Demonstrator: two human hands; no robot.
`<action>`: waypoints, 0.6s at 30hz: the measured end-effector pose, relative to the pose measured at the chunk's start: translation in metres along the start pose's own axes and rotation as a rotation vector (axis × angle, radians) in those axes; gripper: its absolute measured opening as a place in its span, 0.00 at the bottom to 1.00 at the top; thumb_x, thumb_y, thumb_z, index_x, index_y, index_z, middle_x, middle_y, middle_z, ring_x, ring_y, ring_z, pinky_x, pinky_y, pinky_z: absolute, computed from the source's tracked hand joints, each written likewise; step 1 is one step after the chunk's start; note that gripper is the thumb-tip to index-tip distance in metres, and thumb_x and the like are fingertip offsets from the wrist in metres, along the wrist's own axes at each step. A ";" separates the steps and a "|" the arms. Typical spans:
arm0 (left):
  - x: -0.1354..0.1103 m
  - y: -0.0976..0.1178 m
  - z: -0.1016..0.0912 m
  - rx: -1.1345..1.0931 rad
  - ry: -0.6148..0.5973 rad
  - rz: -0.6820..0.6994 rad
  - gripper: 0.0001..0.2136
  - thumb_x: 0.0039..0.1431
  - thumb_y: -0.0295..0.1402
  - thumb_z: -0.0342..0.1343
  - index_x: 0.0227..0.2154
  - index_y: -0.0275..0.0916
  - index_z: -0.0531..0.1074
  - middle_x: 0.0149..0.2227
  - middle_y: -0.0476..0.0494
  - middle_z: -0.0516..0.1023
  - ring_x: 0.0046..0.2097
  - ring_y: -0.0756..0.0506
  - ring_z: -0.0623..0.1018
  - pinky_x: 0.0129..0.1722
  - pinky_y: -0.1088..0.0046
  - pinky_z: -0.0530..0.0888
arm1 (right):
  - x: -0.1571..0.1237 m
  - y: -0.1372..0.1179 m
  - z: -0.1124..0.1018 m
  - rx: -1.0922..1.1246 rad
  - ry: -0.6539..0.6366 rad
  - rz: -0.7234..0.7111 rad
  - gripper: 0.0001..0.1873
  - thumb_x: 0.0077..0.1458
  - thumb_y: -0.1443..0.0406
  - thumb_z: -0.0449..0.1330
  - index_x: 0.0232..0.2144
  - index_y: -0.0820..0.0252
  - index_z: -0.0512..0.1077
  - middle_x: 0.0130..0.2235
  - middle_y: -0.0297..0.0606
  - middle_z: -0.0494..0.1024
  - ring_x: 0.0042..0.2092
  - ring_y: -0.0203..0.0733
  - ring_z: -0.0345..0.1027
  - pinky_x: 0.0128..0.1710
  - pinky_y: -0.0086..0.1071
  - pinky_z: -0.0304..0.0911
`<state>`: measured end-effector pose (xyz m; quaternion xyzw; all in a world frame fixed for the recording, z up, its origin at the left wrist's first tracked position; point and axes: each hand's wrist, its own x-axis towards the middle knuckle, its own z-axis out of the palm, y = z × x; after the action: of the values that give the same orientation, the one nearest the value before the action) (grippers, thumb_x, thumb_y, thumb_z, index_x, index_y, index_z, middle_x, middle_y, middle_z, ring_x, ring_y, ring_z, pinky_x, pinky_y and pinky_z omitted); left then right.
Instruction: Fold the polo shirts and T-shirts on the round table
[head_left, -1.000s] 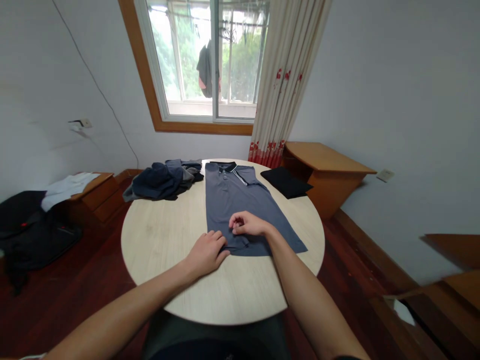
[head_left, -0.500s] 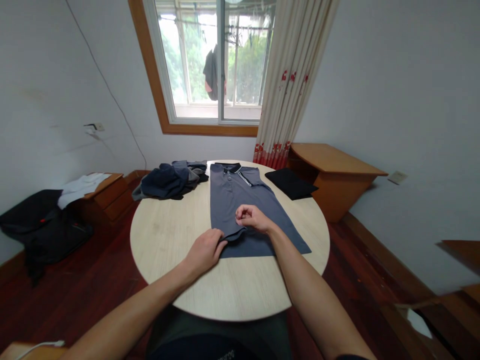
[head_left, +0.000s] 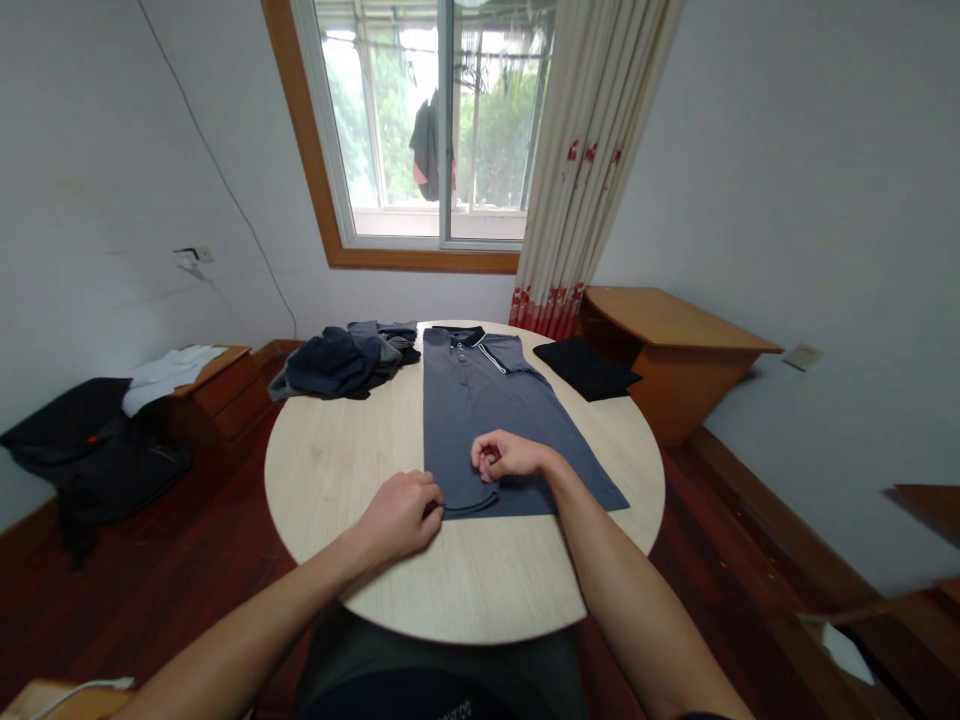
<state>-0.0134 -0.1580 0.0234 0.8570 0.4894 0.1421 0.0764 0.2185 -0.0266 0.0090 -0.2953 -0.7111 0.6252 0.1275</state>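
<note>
A grey polo shirt with a black collar lies on the round table, its collar toward the window and its left side folded inward. At the near left corner of the hem, my left hand is closed on the shirt's edge. My right hand is over the lower middle of the shirt, fingers curled; whether cloth is pinched in them I cannot make out. A short flap of the hem curves up slightly between the hands.
A heap of dark clothes is at the table's far left. A folded black garment lies at the far right. Beyond it stands a wooden desk. A black bag rests on the floor at left.
Both hands have come down toward the near edge, and the lifted hem flap is lower and flatter. The left hand has shifted slightly left.
</note>
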 end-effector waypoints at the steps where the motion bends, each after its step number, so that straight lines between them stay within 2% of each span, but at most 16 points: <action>1: 0.003 0.000 -0.003 -0.004 -0.026 -0.012 0.09 0.60 0.34 0.53 0.28 0.42 0.77 0.31 0.43 0.78 0.35 0.43 0.77 0.37 0.64 0.72 | -0.001 0.000 0.000 -0.009 -0.013 0.022 0.15 0.33 0.70 0.65 0.30 0.61 0.71 0.24 0.30 0.75 0.26 0.34 0.68 0.25 0.26 0.63; 3: 0.011 0.000 -0.008 -0.019 -0.039 -0.025 0.13 0.62 0.38 0.52 0.26 0.42 0.77 0.30 0.43 0.78 0.33 0.44 0.77 0.36 0.66 0.72 | -0.001 -0.001 0.000 -0.038 0.027 0.029 0.15 0.36 0.68 0.64 0.32 0.61 0.71 0.24 0.31 0.76 0.25 0.35 0.67 0.23 0.26 0.61; 5: 0.024 -0.002 -0.011 -0.041 -0.002 -0.019 0.16 0.66 0.40 0.49 0.29 0.42 0.78 0.32 0.43 0.79 0.36 0.43 0.78 0.38 0.66 0.73 | 0.001 0.000 -0.001 -0.088 0.166 -0.029 0.14 0.40 0.66 0.64 0.34 0.61 0.72 0.24 0.30 0.74 0.25 0.33 0.65 0.23 0.25 0.59; 7: 0.039 -0.007 -0.008 -0.062 0.063 0.010 0.16 0.68 0.40 0.47 0.40 0.42 0.79 0.43 0.41 0.81 0.46 0.42 0.78 0.47 0.65 0.73 | 0.004 0.002 -0.002 -0.152 0.326 -0.106 0.13 0.43 0.64 0.64 0.34 0.62 0.73 0.23 0.29 0.72 0.24 0.31 0.62 0.25 0.25 0.58; 9: 0.052 -0.016 0.003 -0.043 0.081 0.047 0.19 0.69 0.42 0.46 0.54 0.41 0.74 0.58 0.38 0.74 0.60 0.39 0.72 0.59 0.61 0.68 | 0.007 0.006 -0.005 -0.217 0.438 -0.151 0.13 0.45 0.62 0.64 0.34 0.63 0.75 0.23 0.29 0.71 0.25 0.31 0.61 0.27 0.26 0.58; 11: 0.061 -0.026 0.016 0.011 -0.003 0.083 0.26 0.69 0.46 0.46 0.65 0.40 0.64 0.69 0.37 0.60 0.70 0.37 0.59 0.67 0.53 0.58 | 0.010 0.009 -0.007 -0.277 0.512 -0.161 0.13 0.48 0.61 0.63 0.35 0.64 0.76 0.24 0.30 0.72 0.26 0.33 0.62 0.28 0.27 0.58; 13: 0.065 -0.035 0.028 0.061 -0.123 0.108 0.29 0.70 0.48 0.44 0.69 0.42 0.56 0.73 0.39 0.50 0.73 0.35 0.50 0.69 0.48 0.51 | 0.011 0.011 -0.010 -0.334 0.572 -0.162 0.13 0.49 0.61 0.62 0.36 0.65 0.77 0.26 0.32 0.74 0.27 0.34 0.63 0.29 0.28 0.59; 15: 0.064 -0.041 0.035 0.085 -0.180 0.127 0.29 0.71 0.50 0.41 0.70 0.44 0.53 0.73 0.41 0.48 0.73 0.36 0.47 0.69 0.47 0.49 | 0.009 0.010 -0.014 -0.395 0.629 -0.155 0.13 0.51 0.62 0.61 0.36 0.65 0.78 0.28 0.34 0.76 0.29 0.35 0.66 0.31 0.28 0.60; 18: 0.060 -0.044 0.035 0.099 -0.182 0.141 0.30 0.71 0.51 0.39 0.71 0.46 0.51 0.73 0.42 0.48 0.73 0.36 0.47 0.69 0.47 0.49 | -0.002 0.007 -0.025 -0.511 0.765 -0.089 0.12 0.53 0.63 0.60 0.37 0.64 0.79 0.32 0.39 0.79 0.33 0.38 0.70 0.36 0.30 0.63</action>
<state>-0.0092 -0.0837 -0.0111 0.9014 0.4252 0.0446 0.0678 0.2354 -0.0074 0.0075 -0.4961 -0.7562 0.2697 0.3306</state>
